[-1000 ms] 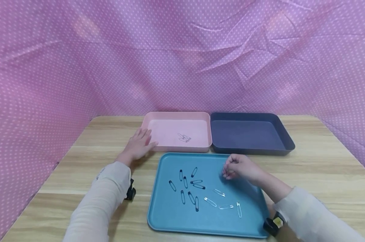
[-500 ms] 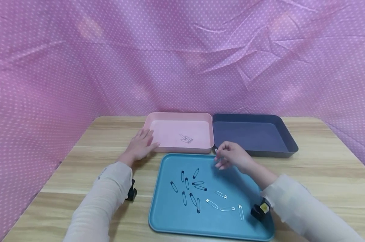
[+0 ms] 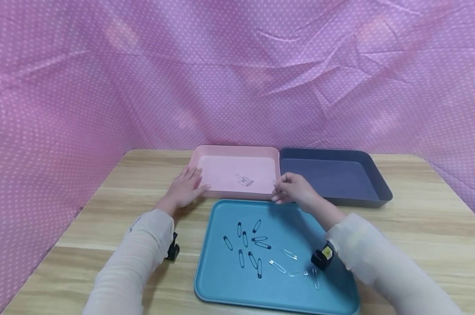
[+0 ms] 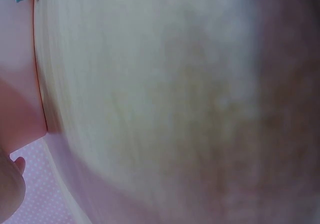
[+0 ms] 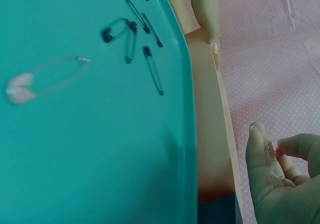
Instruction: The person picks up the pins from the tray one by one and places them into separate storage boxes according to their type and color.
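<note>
My right hand (image 3: 294, 191) is over the front right corner of the pink tray (image 3: 217, 168). Between thumb and finger it pinches a silver safety pin (image 5: 272, 145), only partly visible. My left hand (image 3: 182, 189) rests against the left side of the pink tray, fingers extended along its rim. A few silver safety pins (image 3: 244, 180) lie together inside that tray. On the teal tray (image 3: 237, 291) in front, black safety pins (image 3: 241, 259) are scattered at the left and middle, with several silver safety pins (image 3: 277, 266) to their right.
A navy tray (image 3: 325, 175) stands right beside the pink one. All the trays are on a wooden table (image 3: 115, 197). Pink dotted cloth (image 3: 237, 87) hangs behind and at both sides.
My right hand has moved left and away from me with the silver safety pin, from above the teal tray to the pink tray's corner. My left hand stays at the pink tray.
</note>
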Motion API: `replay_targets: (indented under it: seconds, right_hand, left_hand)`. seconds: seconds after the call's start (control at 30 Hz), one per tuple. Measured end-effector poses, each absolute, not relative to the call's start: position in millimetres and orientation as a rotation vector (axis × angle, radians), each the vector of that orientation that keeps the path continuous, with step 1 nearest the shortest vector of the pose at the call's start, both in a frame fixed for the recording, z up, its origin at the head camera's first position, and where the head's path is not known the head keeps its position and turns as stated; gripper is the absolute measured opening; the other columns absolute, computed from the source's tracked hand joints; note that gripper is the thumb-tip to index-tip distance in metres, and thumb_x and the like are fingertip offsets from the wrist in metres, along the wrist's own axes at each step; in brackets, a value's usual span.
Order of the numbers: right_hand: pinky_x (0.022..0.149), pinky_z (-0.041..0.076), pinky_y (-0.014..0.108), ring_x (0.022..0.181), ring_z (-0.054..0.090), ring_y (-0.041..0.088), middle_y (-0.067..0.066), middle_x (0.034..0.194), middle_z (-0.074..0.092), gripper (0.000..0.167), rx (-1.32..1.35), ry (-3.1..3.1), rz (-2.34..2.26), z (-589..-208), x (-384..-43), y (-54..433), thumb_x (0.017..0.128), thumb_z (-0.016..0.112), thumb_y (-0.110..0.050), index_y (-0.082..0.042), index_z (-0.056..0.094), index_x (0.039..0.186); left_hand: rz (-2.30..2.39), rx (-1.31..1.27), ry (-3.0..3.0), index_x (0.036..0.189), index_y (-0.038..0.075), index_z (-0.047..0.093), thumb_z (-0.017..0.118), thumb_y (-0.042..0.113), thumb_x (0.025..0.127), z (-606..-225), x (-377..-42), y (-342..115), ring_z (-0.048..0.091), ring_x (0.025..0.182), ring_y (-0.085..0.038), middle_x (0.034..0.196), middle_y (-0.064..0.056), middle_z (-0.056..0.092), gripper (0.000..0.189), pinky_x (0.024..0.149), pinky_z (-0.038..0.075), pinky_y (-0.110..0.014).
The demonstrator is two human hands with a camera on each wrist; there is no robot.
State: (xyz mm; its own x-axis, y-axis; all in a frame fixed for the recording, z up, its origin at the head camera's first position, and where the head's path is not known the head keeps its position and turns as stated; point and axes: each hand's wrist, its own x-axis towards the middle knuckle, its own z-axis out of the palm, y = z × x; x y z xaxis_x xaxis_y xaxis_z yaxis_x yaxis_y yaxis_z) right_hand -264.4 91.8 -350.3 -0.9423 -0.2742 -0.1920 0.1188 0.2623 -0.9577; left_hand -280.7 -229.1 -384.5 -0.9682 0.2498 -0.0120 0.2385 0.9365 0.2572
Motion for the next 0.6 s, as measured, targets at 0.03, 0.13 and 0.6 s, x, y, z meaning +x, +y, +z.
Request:
replay_targets:
  seconds: [0.03, 0.13, 0.6]
  right_hand:
    - [0.065, 0.051, 0.034, 0.069, 0.062, 0.021, 0.018, 0.085, 0.058, 0.014, -0.132, 2.223, -1.733, -350, -267, 90, 0.088, 0.044, -0.008, 0.004, 0.047, 0.093]
    - [0.066, 0.051, 0.034, 0.07, 0.061, 0.02, 0.017, 0.087, 0.056, 0.014, -0.123, 2.254, -1.742, -348, -275, 87, 0.087, 0.045, -0.007, 0.005, 0.049, 0.092]
    - [0.063, 0.051, 0.026, 0.073, 0.062, 0.018, 0.015, 0.09, 0.059, 0.012, -0.019, 2.353, -1.728, -357, -315, 61, 0.085, 0.051, -0.008, 0.002, 0.056, 0.089]
  left_hand:
    - [0.394, 0.382, 3.046, 0.138, 0.005, 0.015, 0.032, 0.05, 0.088, -385, -281, -229, -0.003, 0.128, -0.032, 0.142, -0.015, 0.009, 0.069, 0.1, 0.005, -0.05]
    - [0.386, 0.378, 3.043, 0.138, 0.005, 0.014, 0.031, 0.05, 0.088, -387, -282, -229, -0.004, 0.128, -0.032, 0.142, -0.015, 0.007, 0.07, 0.1, 0.005, -0.05]
    - [0.37, 0.376, 3.049, 0.138, 0.006, 0.013, 0.03, 0.05, 0.088, -387, -281, -229, -0.004, 0.128, -0.031, 0.143, -0.014, 0.008, 0.069, 0.101, 0.006, -0.049]
